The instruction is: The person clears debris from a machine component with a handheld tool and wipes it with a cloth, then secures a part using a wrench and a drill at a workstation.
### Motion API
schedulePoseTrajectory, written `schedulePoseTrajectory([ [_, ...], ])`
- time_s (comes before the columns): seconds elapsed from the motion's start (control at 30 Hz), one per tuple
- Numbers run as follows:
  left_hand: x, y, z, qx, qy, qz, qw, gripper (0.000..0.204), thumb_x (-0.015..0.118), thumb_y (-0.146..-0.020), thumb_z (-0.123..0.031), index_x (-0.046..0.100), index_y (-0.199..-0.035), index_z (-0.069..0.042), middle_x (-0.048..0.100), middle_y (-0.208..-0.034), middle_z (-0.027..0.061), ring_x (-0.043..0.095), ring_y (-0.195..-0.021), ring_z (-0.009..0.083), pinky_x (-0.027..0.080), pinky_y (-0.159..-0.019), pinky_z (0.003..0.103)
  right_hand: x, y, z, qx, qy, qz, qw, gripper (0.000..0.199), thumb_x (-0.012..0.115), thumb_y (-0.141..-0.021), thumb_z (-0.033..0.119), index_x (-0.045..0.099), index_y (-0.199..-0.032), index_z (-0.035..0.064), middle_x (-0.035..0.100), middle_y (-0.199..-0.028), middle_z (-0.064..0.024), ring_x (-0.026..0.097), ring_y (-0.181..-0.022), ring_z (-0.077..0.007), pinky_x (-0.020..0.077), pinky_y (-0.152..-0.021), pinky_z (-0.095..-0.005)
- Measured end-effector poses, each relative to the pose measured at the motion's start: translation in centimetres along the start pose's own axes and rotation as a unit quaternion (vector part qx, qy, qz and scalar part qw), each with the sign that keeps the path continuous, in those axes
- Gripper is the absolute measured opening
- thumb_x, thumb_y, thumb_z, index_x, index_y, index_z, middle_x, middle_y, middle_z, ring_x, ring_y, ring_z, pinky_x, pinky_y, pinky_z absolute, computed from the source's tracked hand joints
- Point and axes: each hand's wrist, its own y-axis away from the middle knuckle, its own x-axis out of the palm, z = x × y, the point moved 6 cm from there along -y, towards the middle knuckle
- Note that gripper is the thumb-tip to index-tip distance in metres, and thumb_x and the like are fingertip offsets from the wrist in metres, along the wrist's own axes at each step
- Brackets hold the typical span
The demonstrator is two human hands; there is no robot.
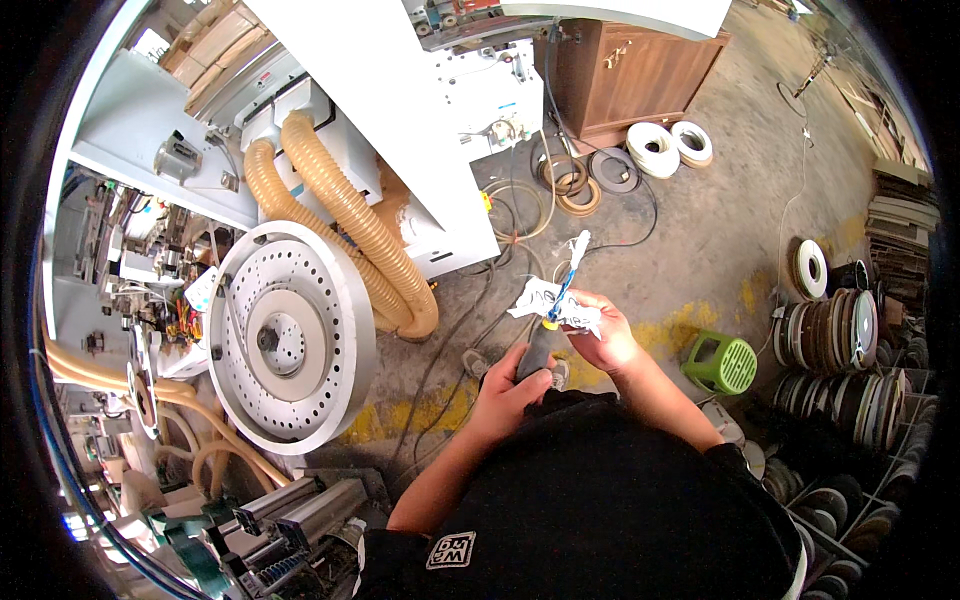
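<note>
Closed around a dark grey handle (536, 356), my left hand (505, 392) is in front of my body. A yellow collar (550, 324) tops the handle, and a thin blue-and-white shaft (572, 270) with a white end rises beyond it. I cannot tell what kind of tool this is. My right hand (610, 345) pinches a crumpled white wrapper (580, 316) with dark print. The wrapper lies around the shaft just above the collar. My right fingertips are partly hidden by it.
A large perforated metal reel (245, 350) and ribbed tan hoses (340, 220) belong to the machine at left. Cables and coils (570, 185) lie on the floor ahead. At right stand a green stool (718, 363) and stacked rolls of edging (825, 335). A brown cabinet (650, 80) stands behind.
</note>
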Motion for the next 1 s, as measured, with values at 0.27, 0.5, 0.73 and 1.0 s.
schedulePoseTrajectory([
  [0.27, 1.7, 0.5, -0.4, -0.023, 0.152, 0.086, 0.984, 0.032, 0.065, -0.095, -0.027, 0.059, -0.111, 0.0, 0.047, -0.068, -0.0026, 0.045, -0.058, 0.0081, 0.038, -0.057, 0.025, 0.0, 0.6, 2.6, -0.004, 0.139, 0.096, 0.986, 0.042, 0.072, -0.094, 0.031, 0.069, -0.119, -0.0029, 0.067, -0.121, -0.0143, 0.06, -0.116, -0.023, 0.0457, -0.099, -0.0381],
  [0.5, 2.0, 0.3, -1.2, -0.025, 0.158, 0.111, 0.981, 0.033, 0.065, -0.095, -0.028, 0.058, -0.111, -0.001, 0.046, -0.064, -0.0033, 0.043, -0.056, 0.008, 0.037, -0.055, 0.026, 1.4, 0.7, 2.7, 0.01, 0.201, 0.123, 0.972, 0.041, 0.067, -0.097, 0.029, 0.068, -0.123, -0.0026, 0.067, -0.124, -0.0143, 0.06, -0.119, -0.0228, 0.0455, -0.101, -0.0377],
  [0.73, 0.3, -0.3, -2.9, 0.073, -0.159, -0.019, 0.984, 0.035, 0.068, -0.093, -0.027, 0.059, -0.114, -0.001, 0.059, -0.073, 0.0043, 0.056, -0.063, 0.0173, 0.046, -0.061, 0.032, 3.3, 0.1, 3.2, 0.018, 0.207, 0.04, 0.977, 0.03, 0.062, -0.101, 0.019, 0.068, -0.121, -0.0025, 0.071, -0.116, -0.0108, 0.064, -0.109, -0.0191, 0.0469, -0.1, -0.0335],
  [1.0, -0.2, -1.6, -3.7, 0.229, -0.535, -0.203, 0.787, 0.039, 0.074, -0.087, -0.031, 0.059, -0.109, -0.002, 0.066, -0.078, 0.0194, 0.067, -0.072, 0.0377, 0.051, -0.061, 0.043, 3.2, -0.7, 2.9, -0.043, 0.263, -0.092, 0.959, 0.02, 0.064, -0.101, 0.014, 0.072, -0.109, -0.0029, 0.067, -0.104, -0.0017, 0.058, -0.099, -0.0088, 0.0459, -0.088, -0.0265],
])
